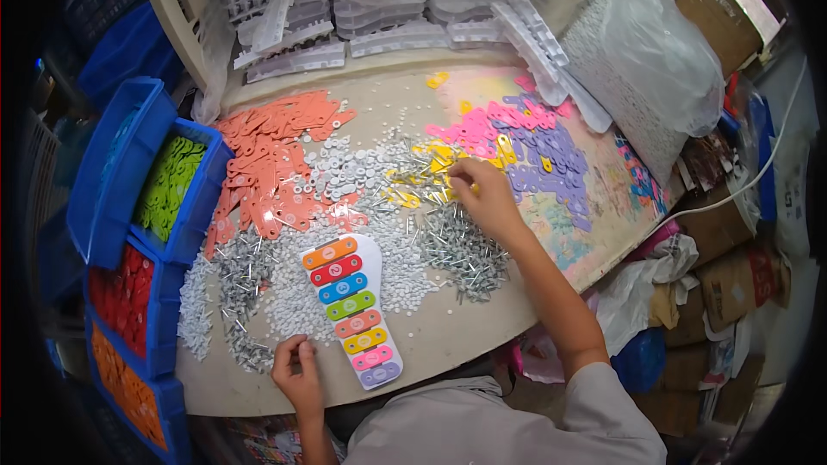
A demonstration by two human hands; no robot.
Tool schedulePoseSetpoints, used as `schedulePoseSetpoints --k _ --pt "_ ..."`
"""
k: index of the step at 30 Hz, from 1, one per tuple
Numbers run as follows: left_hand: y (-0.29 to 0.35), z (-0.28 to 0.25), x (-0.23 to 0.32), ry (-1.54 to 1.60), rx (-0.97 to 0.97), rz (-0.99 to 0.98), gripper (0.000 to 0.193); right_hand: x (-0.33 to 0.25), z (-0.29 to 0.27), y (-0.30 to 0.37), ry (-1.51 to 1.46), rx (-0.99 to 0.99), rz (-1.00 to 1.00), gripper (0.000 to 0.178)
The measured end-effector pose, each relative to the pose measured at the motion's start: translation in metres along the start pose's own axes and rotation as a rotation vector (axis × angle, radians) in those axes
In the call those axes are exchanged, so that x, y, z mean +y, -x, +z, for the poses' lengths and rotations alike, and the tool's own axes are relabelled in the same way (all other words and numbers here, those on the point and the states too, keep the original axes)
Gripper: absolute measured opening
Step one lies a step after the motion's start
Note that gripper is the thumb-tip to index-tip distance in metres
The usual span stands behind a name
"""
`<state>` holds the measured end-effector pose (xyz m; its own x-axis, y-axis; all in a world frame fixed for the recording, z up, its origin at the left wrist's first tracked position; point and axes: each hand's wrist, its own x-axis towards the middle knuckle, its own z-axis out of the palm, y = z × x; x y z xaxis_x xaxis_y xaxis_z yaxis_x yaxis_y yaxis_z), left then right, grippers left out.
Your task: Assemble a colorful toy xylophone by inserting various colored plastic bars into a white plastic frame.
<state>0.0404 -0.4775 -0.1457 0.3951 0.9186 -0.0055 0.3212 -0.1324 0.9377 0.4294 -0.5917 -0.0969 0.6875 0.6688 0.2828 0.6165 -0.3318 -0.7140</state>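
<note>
A toy xylophone (351, 310) with a white base and a row of coloured bars lies tilted near the front edge of the table. To its left, my left hand (297, 372) rests by the edge, fingers loosely bent and apart, with nothing visible in them. My right hand (482, 192) reaches over the silver screws (424, 174) and yellow bars (441, 155), its fingertips closed together in the heap. Whatever they pinch is too small to make out. Small white washers (345, 168) and white plastic pieces (396, 271) spread behind and around the xylophone.
Coral bars (267, 172) are heaped at left, pink bars (495, 125) and purple bars (551, 164) at right. Blue bins (164, 293) of coloured bars line the left edge. White bases (379, 13) are stacked at the back, beside a bulging plastic sack (642, 60).
</note>
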Motion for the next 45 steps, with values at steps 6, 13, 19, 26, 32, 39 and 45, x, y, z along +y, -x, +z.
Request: schedulePoseSetpoints --k 6,13,19,26,32,39,45 --pt "0.000 0.002 -0.001 0.030 0.016 -0.008 0.012 -0.036 0.052 -0.023 0.051 -0.188 -0.108 0.011" --pt "0.001 -0.001 -0.004 0.011 0.025 -0.010 0.012 -0.027 0.043 -0.039 0.157 0.010 -0.106 0.009" --pt "-0.001 0.003 0.000 0.008 0.003 0.000 0.011 0.047 -0.022 -0.039 0.306 0.119 0.011 0.013" --pt "-0.002 0.002 -0.004 -0.003 -0.018 0.001 0.012 0.052 -0.007 -0.037 0.202 0.053 -0.077 0.016" --pt "-0.001 0.001 0.001 0.033 0.003 -0.014 0.012 0.051 0.003 -0.054 0.259 -0.024 -0.083 0.011" --pt "-0.011 -0.013 0.008 0.204 -0.050 -0.170 0.017 0.023 0.005 -0.043 0.095 -0.013 -0.007 0.013" --pt "-0.068 -0.004 0.055 0.441 -0.334 -0.236 0.020 -0.066 0.032 0.002 -0.468 -0.531 0.197 0.016"
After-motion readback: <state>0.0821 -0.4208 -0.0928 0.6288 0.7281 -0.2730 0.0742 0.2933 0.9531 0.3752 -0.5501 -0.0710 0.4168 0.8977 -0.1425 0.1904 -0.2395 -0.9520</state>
